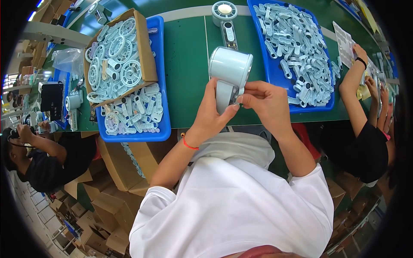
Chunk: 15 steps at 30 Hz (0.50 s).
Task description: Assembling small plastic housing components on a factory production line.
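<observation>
A worker's left hand [210,115] closes its grip around the handle [223,95] of a pale handheld fan [230,66], while the right hand [270,105] pinches narrowly at the handle's right edge, over the near side of the green desk [185,77], between blue trays [161,47]. The shell looks light and stiff, its glossy drum probably slippery; the handle seems the surest hold, sparing the delicate-looking open edge.

"How many large blue trays [161,47] [275,79] do we count before us?"
"Two, with one cardboard box [147,49] in the left one, and two white devices [230,66] [224,9] between them."
"And hands?"
"We have two, left hand [208,112] and right hand [267,105], plus one red wristband [189,144]"
</observation>
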Each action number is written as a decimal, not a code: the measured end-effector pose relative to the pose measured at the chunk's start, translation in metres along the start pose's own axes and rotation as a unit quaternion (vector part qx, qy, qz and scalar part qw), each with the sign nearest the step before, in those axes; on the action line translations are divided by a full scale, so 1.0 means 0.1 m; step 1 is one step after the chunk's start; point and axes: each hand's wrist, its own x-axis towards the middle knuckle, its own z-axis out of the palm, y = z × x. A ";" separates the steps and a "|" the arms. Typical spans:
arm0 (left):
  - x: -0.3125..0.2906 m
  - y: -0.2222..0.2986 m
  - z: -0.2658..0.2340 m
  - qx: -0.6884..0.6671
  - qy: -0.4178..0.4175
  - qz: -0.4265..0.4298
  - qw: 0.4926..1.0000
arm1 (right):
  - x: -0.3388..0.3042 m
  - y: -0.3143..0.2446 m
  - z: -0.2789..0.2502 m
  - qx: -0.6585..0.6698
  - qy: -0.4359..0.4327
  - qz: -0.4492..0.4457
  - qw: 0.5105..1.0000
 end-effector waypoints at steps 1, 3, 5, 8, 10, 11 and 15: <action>0.00 0.01 0.01 0.027 0.007 -0.016 0.999 | 0.00 -0.01 0.01 -0.026 0.010 -0.006 1.000; 0.03 0.02 0.00 0.050 0.000 0.002 0.999 | 0.00 -0.03 0.02 -0.014 0.008 -0.004 1.000; 0.03 0.01 0.00 0.074 -0.007 0.020 0.997 | 0.00 -0.04 0.02 -0.002 0.004 -0.003 1.000; 0.02 0.00 0.03 0.079 0.008 0.014 0.997 | 0.04 -0.03 0.00 -0.013 -0.009 -0.006 1.000; 0.02 0.00 0.04 0.142 0.023 0.033 0.989 | 0.04 0.00 0.00 -0.014 -0.006 0.003 1.000; 0.02 0.01 0.05 0.142 0.023 0.032 0.989 | 0.05 0.01 0.00 -0.014 -0.006 0.004 1.000; 0.07 0.04 0.04 0.147 0.026 0.003 0.989 | 0.10 0.04 -0.01 -0.038 -0.006 0.018 0.999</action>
